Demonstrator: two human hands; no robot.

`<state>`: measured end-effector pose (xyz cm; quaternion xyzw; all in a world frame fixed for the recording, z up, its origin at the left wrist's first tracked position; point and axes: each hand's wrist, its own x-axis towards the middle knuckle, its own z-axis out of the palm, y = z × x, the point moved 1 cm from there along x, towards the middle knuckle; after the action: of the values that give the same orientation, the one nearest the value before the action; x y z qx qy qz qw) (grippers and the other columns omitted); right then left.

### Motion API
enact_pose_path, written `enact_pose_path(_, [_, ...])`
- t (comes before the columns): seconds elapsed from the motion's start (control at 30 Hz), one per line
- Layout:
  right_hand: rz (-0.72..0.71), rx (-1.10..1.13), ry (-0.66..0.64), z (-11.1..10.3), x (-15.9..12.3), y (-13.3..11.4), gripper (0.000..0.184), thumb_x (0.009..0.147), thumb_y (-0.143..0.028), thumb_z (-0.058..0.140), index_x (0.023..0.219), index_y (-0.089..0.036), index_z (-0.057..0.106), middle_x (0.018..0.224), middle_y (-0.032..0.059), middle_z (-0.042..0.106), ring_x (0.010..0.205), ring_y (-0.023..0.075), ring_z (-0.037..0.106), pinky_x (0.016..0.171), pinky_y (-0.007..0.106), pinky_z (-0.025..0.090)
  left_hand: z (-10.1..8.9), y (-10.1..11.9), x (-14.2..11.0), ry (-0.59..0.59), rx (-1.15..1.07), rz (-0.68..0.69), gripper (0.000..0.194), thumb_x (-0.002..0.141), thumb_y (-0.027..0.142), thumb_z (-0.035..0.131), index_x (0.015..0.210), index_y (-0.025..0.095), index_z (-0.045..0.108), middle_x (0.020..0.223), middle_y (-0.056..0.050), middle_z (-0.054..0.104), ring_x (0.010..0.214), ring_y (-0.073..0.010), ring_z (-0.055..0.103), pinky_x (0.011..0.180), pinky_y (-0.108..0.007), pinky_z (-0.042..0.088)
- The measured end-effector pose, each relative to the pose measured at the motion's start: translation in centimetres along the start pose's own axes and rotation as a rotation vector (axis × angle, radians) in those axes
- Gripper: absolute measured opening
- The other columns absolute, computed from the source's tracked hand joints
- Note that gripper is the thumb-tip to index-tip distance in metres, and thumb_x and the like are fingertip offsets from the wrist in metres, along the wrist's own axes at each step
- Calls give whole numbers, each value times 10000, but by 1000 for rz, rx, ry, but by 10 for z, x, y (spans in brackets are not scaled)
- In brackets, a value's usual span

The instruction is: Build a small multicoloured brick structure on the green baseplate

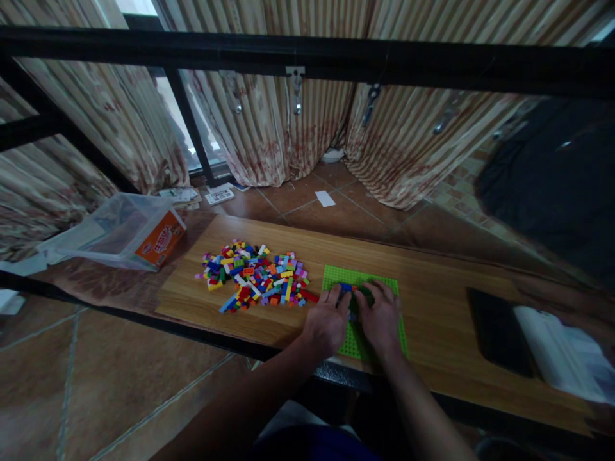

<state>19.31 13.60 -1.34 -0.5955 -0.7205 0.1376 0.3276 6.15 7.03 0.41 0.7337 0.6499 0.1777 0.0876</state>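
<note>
A light green studded baseplate (pixel 361 274) lies on the wooden board under both my hands. On its upper middle sits a small group of toy building bricks (pixel 345 287), blue, red and dark green, partly covered by my fingers. My left hand (pixel 328 323) is at the group's left side, its fingers bent and pressed onto the bricks. From the right, my right hand (pixel 383 314) curls its thumb and fingers around the dark green part. The exact bricks between the fingertips are hidden.
Loose mixed bricks (pixel 259 275) lie piled left of the baseplate. A clear plastic bin (pixel 113 224) with an orange label stands at the far left. Toward the right are a black flat object (pixel 497 330) and a white packet (pixel 552 352). A dark metal bar (pixel 307 54) crosses above.
</note>
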Motion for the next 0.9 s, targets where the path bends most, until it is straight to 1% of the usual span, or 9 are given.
enact_pose_path(0.1, [23,-12,12,2,-2,-2,487,900,-548,447,1087,-174,695,1270,166,568,1187,312,471,1004,543,335,1,1,0,6,-18,-5,434,952,222,403,1366,120,485,1441,-193,445,1238,-332,486,1007,-469,459])
enact_pose_path(0.2, [3,3,30,2,-3,-3,458,900,-543,452,1081,-207,704,1268,149,568,1182,307,475,998,540,335,-1,1,1,-9,-43,-18,434,948,225,399,1360,127,494,1445,-196,440,1217,-336,500,978,-470,480])
enact_pose_path(0.37, [4,0,34,2,-3,-3,426,898,-535,470,1078,-238,716,1253,131,572,1162,307,489,977,539,351,-6,3,2,-35,-81,-24,493,888,215,475,1366,97,489,1452,-223,427,1215,-370,507,985,-496,472])
enact_pose_path(0.5, [-8,31,34,2,-2,-3,410,899,-520,475,1077,-244,720,1243,130,571,1152,298,496,978,536,355,-7,5,2,-63,-79,-31,523,874,185,447,1386,83,471,1466,-239,410,1226,-392,496,961,-514,482])
enact_pose_path(0.63, [6,30,16,2,-2,-3,392,892,-513,491,1075,-261,729,1262,133,551,1154,306,487,978,543,356,-8,7,5,-103,-42,-26,550,851,172,449,1389,58,458,1460,-253,410,1211,-394,506,927,-493,503])
enact_pose_path(0.77, [24,8,4,2,-2,-5,386,894,-517,484,1074,-283,733,1267,122,541,1163,310,480,979,552,353,-7,7,8,-107,-14,-27,558,833,179,468,1374,42,470,1458,-257,411,1203,-396,513,913,-482,510])
enact_pose_path(0.9, [23,62,-2,1,2,-2,433,877,-547,492,1108,-256,714,1243,126,572,1164,298,500,996,546,359,-7,7,6,-88,-20,-28,538,835,188,488,1358,60,494,1461,-246,418,1230,-383,503,964,-485,480])
